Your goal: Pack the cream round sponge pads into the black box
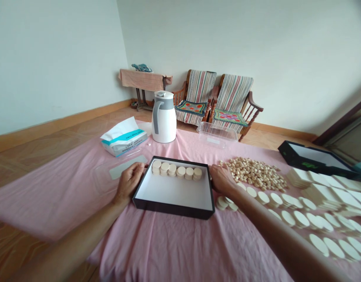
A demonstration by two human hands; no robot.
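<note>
In the head view, a shallow black box [174, 192] with a white inside lies on the pink-clothed table [168, 246], near the middle of its near edge. The left hand [129, 181] clasps the box's left wall close to the far left corner, fingers curled over the rim. The right hand [222, 178] grips the right wall at the far right corner in the same way, so the box sits squarely between both hands. Inside, a row of stacked pale discs [176, 171] lines the far wall; the rest of the white floor is bare.

Just beside the right hand, toward the table's right edge, lies a heap of small round pieces [256, 173], and nearer the near edge run rows of larger flat discs [289, 213]. Left of the left hand rests a clear lid [121, 169]. Along the far edge stand a tissue pack [124, 140], a white jug [164, 117] and a clear plastic tub [217, 133]. A black lid [312, 158] lies by the far right corner.
</note>
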